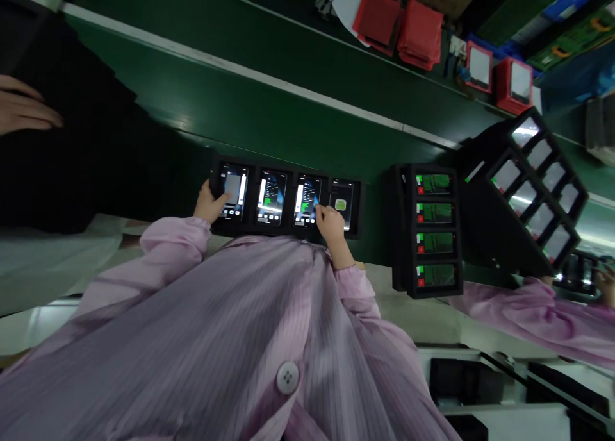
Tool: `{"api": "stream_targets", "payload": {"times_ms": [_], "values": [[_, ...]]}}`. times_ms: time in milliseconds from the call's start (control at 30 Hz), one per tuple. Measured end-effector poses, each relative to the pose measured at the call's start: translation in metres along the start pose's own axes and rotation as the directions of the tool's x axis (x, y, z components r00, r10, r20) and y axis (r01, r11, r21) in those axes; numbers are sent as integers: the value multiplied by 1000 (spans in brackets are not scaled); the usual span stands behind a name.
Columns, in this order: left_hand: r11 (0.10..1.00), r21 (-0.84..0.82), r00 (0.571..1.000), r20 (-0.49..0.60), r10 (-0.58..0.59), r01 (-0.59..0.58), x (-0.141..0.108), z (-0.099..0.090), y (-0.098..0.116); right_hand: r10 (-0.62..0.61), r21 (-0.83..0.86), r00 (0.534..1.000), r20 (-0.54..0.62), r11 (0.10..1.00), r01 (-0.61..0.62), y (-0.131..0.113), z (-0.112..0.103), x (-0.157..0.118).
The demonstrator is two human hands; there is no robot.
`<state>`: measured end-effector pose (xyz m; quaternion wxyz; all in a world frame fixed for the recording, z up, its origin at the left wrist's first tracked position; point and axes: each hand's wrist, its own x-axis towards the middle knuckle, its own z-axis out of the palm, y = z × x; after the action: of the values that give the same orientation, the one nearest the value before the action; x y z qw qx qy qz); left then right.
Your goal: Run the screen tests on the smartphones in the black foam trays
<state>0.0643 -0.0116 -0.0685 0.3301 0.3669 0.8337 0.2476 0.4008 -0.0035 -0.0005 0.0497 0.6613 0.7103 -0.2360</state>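
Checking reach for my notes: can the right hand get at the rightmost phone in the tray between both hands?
Likely yes: the right hand overlaps the lower left of the rightmost phone in view, and nothing else seems to lie over it.

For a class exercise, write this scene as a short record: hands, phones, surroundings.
Left hand: at the left end of a black tray, over the edge of the leftmost smartphone
Right hand: at the lower right edge of the third smartphone
Screens: all four lit
To the right: another black tray holding four devices showing green
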Motion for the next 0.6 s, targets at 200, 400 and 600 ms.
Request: {"api": "stream_targets", "payload": {"times_ms": [200, 400, 600], "values": [[992, 123, 1000, 9, -29, 27, -3, 0, 5, -70, 19, 997, -12, 997, 71, 0, 8, -1], [981, 192, 1000, 6, -20, 19, -9, -2, 13, -57, 16, 998, 31, 998, 57, -6, 8, 1], [995, 95, 999, 12, -32, 31, 1, 0, 3, 10, 22, 1000, 10, 1000, -10, -8, 3, 1]]}}
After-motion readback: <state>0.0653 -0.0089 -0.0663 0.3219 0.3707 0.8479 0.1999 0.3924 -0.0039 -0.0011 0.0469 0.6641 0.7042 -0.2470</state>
